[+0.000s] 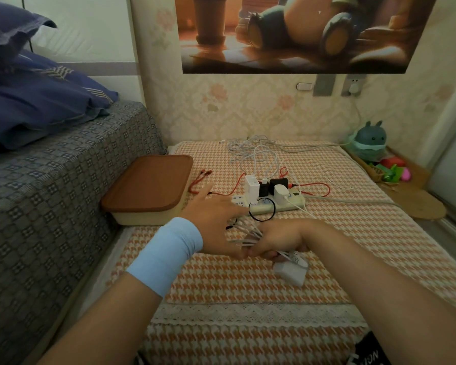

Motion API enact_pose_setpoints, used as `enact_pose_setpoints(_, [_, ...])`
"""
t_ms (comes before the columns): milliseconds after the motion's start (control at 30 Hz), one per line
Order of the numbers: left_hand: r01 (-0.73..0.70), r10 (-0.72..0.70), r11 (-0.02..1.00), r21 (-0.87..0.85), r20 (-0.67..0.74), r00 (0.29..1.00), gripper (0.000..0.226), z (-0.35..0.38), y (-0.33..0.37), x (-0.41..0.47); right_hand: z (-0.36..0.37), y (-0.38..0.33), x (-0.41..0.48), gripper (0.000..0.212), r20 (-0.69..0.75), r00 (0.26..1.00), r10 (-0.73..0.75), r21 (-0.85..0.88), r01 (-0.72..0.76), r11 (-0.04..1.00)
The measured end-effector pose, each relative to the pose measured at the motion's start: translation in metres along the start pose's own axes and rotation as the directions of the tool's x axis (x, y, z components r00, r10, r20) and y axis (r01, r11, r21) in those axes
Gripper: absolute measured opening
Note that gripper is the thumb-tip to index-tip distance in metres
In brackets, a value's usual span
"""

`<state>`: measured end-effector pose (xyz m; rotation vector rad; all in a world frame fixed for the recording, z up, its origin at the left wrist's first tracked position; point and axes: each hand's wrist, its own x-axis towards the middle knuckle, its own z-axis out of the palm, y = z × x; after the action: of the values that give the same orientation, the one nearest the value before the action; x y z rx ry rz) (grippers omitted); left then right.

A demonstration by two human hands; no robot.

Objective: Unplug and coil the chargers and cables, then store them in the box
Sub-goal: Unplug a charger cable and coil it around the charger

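- Desk (pixel 248 291), under an orange check cloth; both forearms reach in over it.
- Right hand (pixel 279 238): fingers curled tight round a coil (pixel 244 238) of white cable, loops sticking out to its left.
- Charger (pixel 291 272), white, hangs from that coil just below the right hand, above the cloth.
- Left hand (pixel 213 219), blue wristband (pixel 166 254): fingers straight and spread, holding nothing; thumb tip meets the right hand beside the coil.
- Black loop (pixel 262 210) at the left fingertips, over the near end of the strip (pixel 271 205); contact with the fingers unclear.
- Strip carries two white adapters (pixel 252 189) and two black adapters (pixel 264 190), all plugged in.
- Red cable (pixel 319 184) trails across the cloth on both sides of the strip.
- Box (pixel 148 185), brown lid on, left of the strip, against the bed (pixel 63 167).
- Tangle (pixel 253 151) of loose white cables behind the strip, near the wall.
- Teal toy (pixel 370 139) at the far right corner.
- Socket (pixel 354 87) on the wall, white plug seated.
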<state>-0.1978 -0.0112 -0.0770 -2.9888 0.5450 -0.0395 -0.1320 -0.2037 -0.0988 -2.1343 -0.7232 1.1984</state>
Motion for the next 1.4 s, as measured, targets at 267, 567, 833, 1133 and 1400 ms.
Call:
enact_pose_setpoints(267, [0.266,-0.142,0.905,-0.331,0.354,0.924,0.026,0.021,-0.007,0.009,-0.005,0.005,0.0,0.015,-0.131,0.985,-0.113,-0.005,0.113,0.994])
enact_pose_setpoints(567, [0.23,-0.108,0.698,-0.678,0.218,0.97,0.041,0.019,-0.024,0.004,-0.012,0.013,-0.001,0.023,-0.187,0.977,-0.105,-0.187,0.07,0.98])
enact_pose_setpoints(833, [0.262,-0.297,0.224,-0.939,0.19,0.936,0.028,0.024,-0.023,0.005,-0.007,0.007,0.007,0.031,-0.333,0.927,-0.172,-0.025,0.173,0.985])
enact_pose_setpoints(1133, [0.434,-0.144,0.102,-0.895,0.419,0.897,0.021,0.015,-0.002,0.0,-0.007,0.006,0.009,0.03,-0.503,0.841,-0.197,0.16,0.315,0.936])
enact_pose_setpoints(1400, [0.129,-0.453,-0.246,-0.961,0.232,0.861,0.024,0.028,0.03,0.019,0.001,-0.006,0.017,0.043,-0.671,0.721,-0.174,-0.022,0.216,0.976])
